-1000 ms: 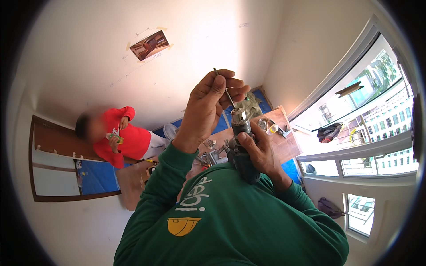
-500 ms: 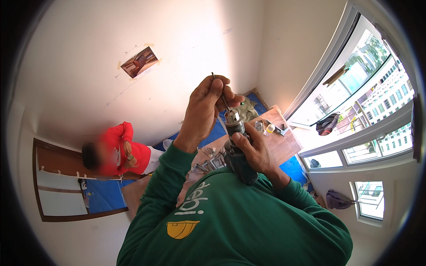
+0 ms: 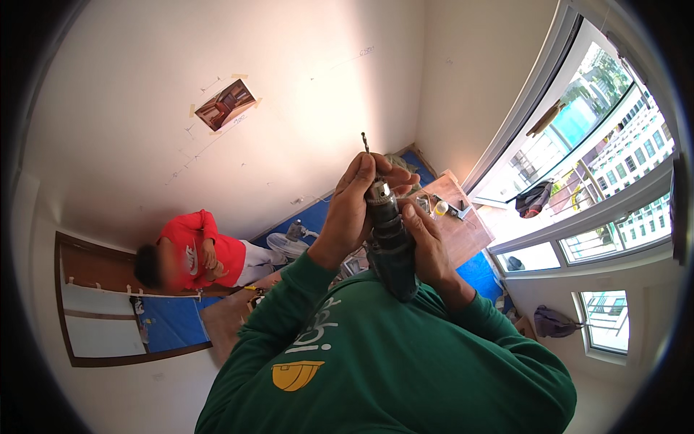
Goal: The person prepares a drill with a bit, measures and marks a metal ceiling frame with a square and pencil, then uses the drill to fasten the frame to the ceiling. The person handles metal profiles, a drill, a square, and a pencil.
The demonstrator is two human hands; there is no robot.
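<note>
A dark green power drill [image 3: 392, 264] stands nose-up in front of my chest. Its silver toothed chuck [image 3: 378, 191] points away from me toward the wall. My left hand [image 3: 356, 192] pinches a thin drill bit [image 3: 365, 142] between thumb and fingers just above the chuck, and the fluted tip sticks out past the fingertips. The fingers hide the bit's lower end, so how deep it sits in the jaws does not show. My right hand [image 3: 426, 242] is wrapped round the drill's front body, thumb along the side below the chuck.
A wooden table [image 3: 463, 231] beyond the drill carries a yellow-white roll [image 3: 440, 209] and small tools. At left stands a person in a red top [image 3: 195, 249]. Blue sheeting [image 3: 170, 318] covers the floor. Windows [image 3: 578, 145] line the right; a taped picture [image 3: 225, 105] hangs on the wall.
My left hand has slid down the bit closer to the chuck, leaving more of the tip showing. The person in red has shifted their arms slightly.
</note>
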